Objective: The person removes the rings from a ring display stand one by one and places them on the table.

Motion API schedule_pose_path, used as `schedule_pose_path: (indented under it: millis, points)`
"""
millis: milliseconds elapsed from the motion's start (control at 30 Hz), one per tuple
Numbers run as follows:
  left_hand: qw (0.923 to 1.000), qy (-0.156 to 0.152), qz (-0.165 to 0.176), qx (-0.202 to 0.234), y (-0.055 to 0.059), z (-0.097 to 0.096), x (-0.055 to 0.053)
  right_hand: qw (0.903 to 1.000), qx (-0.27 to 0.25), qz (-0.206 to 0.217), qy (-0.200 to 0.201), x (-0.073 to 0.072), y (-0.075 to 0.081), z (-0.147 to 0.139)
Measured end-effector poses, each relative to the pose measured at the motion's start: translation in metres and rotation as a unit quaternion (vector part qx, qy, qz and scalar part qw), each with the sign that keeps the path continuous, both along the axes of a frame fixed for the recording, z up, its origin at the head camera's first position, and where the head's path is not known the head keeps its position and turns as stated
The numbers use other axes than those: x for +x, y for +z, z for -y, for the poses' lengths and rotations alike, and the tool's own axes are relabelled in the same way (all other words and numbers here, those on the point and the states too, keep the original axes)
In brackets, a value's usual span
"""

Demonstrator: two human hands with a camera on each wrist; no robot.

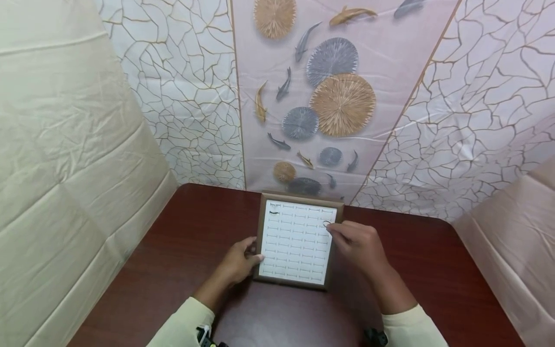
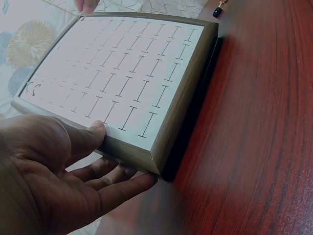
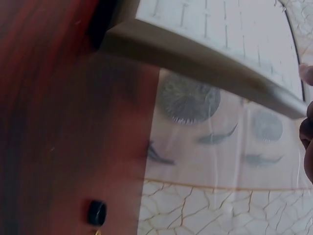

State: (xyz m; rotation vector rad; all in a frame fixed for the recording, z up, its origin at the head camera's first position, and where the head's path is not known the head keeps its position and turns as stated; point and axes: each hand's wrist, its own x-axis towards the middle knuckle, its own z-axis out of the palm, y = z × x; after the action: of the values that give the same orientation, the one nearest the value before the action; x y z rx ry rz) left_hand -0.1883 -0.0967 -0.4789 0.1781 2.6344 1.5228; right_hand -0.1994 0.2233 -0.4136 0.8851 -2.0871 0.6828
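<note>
A framed white sheet (image 1: 296, 241) printed with rows of short barred lines leans up from the dark red table. My left hand (image 1: 237, 261) grips its left edge, thumb on the front and fingers behind, as the left wrist view also shows. Between thumb and fingertips, my right hand (image 1: 362, 243) pinches a thin dark curved strip (image 1: 326, 223) over the sheet's upper right part. The strip's exact kind I cannot tell. A small dark curved piece (image 1: 274, 212) lies on the sheet near its upper left corner. Only some right fingers (image 3: 307, 127) show at the right wrist view's edge.
The dark red table (image 1: 191, 226) extends around the frame. A small black object with a gold-coloured end (image 2: 217, 12) lies on the table, to the right of the frame. Behind stands a patterned cloth (image 1: 269, 62) with fish and round shapes; pale padded panels (image 1: 78, 168) flank the table.
</note>
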Motion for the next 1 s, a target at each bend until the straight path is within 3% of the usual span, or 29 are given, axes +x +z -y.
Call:
schedule_pose_path:
  millis: [167, 433, 533, 667, 867, 1000]
  points:
    - [1.0, 0.0, 0.001, 0.004, -0.001, 0.0, -0.002, 0.9983, -0.03, 0.03, 0.041, 0.008, -0.005, -0.02]
    - [0.9999, 0.005, 0.015, 0.003, 0.0, 0.002, -0.003, 0.9981, -0.026, 0.048, 0.026, 0.015, -0.011, -0.041]
    - [0.9998, 0.004, 0.018, 0.008, 0.0, 0.001, -0.002, 0.999, -0.007, 0.045, 0.003, 0.018, -0.016, -0.051]
    - [0.9997, 0.005, 0.021, 0.014, 0.0, 0.001, -0.002, 0.9954, 0.018, 0.087, -0.036, 0.023, -0.025, -0.067]
    - [0.9997, 0.005, 0.022, 0.004, 0.0, 0.0, -0.003, 0.9776, 0.065, 0.179, -0.089, 0.028, -0.036, -0.088]
    - [0.9997, 0.004, 0.023, -0.008, 0.0, -0.001, -0.003, 0.9497, 0.087, 0.283, -0.101, 0.031, -0.04, -0.1]
